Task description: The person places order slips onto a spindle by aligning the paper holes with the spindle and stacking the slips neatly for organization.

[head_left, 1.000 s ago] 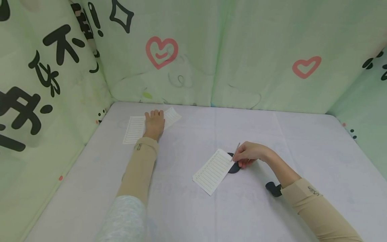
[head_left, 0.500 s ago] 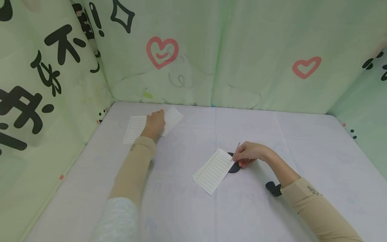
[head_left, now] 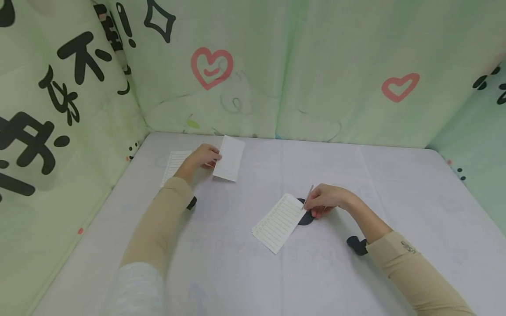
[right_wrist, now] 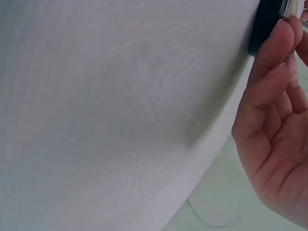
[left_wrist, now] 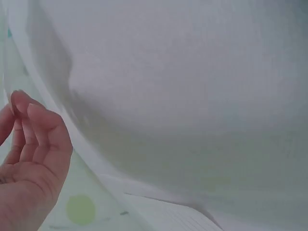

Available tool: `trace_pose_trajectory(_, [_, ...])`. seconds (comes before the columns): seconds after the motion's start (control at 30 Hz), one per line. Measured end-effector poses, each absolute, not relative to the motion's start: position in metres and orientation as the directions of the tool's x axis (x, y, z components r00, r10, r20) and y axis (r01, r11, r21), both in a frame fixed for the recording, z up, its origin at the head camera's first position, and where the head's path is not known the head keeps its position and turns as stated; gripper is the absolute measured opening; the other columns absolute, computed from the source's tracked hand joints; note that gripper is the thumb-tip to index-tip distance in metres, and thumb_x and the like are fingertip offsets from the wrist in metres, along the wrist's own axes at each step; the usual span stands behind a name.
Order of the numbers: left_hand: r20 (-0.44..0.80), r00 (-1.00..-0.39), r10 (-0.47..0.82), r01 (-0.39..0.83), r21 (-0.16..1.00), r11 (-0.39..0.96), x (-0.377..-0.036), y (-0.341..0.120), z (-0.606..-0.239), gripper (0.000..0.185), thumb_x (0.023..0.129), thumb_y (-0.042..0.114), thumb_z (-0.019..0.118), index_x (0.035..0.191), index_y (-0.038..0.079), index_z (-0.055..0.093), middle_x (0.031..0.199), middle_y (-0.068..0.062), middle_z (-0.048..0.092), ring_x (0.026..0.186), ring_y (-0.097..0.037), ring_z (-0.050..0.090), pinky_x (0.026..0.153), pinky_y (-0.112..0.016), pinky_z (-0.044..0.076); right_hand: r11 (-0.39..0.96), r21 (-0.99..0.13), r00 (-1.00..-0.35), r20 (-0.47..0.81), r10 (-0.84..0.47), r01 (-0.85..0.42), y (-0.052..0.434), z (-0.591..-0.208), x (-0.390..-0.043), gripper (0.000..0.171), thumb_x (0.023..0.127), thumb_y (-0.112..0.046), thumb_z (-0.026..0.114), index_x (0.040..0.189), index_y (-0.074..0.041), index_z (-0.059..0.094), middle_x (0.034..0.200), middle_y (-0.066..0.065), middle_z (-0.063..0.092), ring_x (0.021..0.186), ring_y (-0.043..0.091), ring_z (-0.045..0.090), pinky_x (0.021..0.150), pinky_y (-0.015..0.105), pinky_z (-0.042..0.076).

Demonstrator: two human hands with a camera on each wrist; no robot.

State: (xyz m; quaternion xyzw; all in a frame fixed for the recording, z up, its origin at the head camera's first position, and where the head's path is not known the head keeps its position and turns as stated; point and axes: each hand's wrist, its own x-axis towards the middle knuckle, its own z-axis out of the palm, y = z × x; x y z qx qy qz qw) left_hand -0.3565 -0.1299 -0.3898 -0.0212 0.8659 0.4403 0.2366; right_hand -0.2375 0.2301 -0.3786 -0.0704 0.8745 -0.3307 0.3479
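At the far left of the white table [head_left: 336, 166] my left hand [head_left: 203, 157] pinches a white paper slip [head_left: 229, 163] by its left edge and holds it lifted, blank side toward me. A lined sheet [head_left: 172, 166] lies flat just left of that hand. Near the table's middle my right hand [head_left: 326, 199] grips a thin silver tool [head_left: 308, 196], its tip at the corner of a small stack of lined sheets [head_left: 278, 223]. A black round object [head_left: 305, 219] lies under that hand. In the left wrist view my curled fingers [left_wrist: 33, 139] show beside the paper slip's edge [left_wrist: 53, 91].
Green printed fabric walls [head_left: 253, 74] close the table in at the back and both sides. Black wrist-camera mounts sit at my left wrist [head_left: 191, 202] and right wrist [head_left: 357, 245]. Both wrist views show mostly white tabletop.
My left hand went from lying flat on the far sheets to pinching one slip and lifting it up and to the right. My right hand has stayed still.
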Motion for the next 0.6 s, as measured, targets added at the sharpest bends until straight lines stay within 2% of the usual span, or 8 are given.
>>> trace_pose_trajectory(0.13, [-0.456, -0.863, 0.217, -0.296, 0.805, 0.514, -0.323, -0.120, -0.355, 0.037, 0.094, 0.011, 0.048, 0.127, -0.005, 0.041, 0.106, -0.015, 0.054, 0.084, -0.020, 0.057, 0.082, -0.036, 0.048, 0.774, -0.623, -0.747, -0.567, -0.347, 0.113, 0.230, -0.378, -0.238, 0.015, 0.083, -0.019, 0.064, 0.078, -0.005, 0.067, 0.059, -0.002, 0.060, 0.056, 0.011, 0.058, 0.053, 0.024, 0.044])
trace_pose_trajectory(0.23, [-0.462, -0.856, 0.231, -0.320, 0.825, 0.466, -0.315, -0.115, -0.351, 0.036, 0.093, 0.012, 0.050, 0.125, -0.003, 0.043, 0.102, -0.013, 0.055, 0.086, -0.021, 0.057, 0.086, -0.038, 0.046, 0.777, -0.619, -0.747, -0.568, -0.345, 0.113, 0.230, -0.378, -0.237, 0.016, 0.083, -0.019, 0.063, 0.076, -0.005, 0.066, 0.058, -0.002, 0.059, 0.056, 0.011, 0.057, 0.054, 0.024, 0.044])
trace_pose_trajectory(0.43, [-0.470, -0.844, 0.259, -0.328, 0.834, 0.445, -0.316, -0.105, -0.361, 0.039, 0.093, 0.017, 0.054, 0.126, 0.001, 0.044, 0.101, -0.011, 0.056, 0.087, -0.022, 0.058, 0.074, -0.031, 0.050, 0.776, -0.622, -0.746, -0.565, -0.351, 0.106, 0.230, -0.378, -0.236, 0.017, 0.083, -0.020, 0.063, 0.075, -0.005, 0.066, 0.058, -0.002, 0.059, 0.056, 0.011, 0.058, 0.054, 0.024, 0.044])
trace_pose_trajectory(0.6, [-0.474, -0.826, 0.305, -0.331, 0.846, 0.418, -0.306, -0.097, -0.357, 0.035, 0.093, 0.015, 0.053, 0.124, 0.002, 0.045, 0.099, -0.011, 0.055, 0.083, -0.022, 0.057, 0.066, -0.027, 0.049, 0.778, -0.619, -0.745, -0.567, -0.352, 0.103, 0.230, -0.377, -0.236, 0.019, 0.083, -0.021, 0.063, 0.074, -0.005, 0.066, 0.059, -0.002, 0.059, 0.056, 0.011, 0.058, 0.054, 0.025, 0.044])
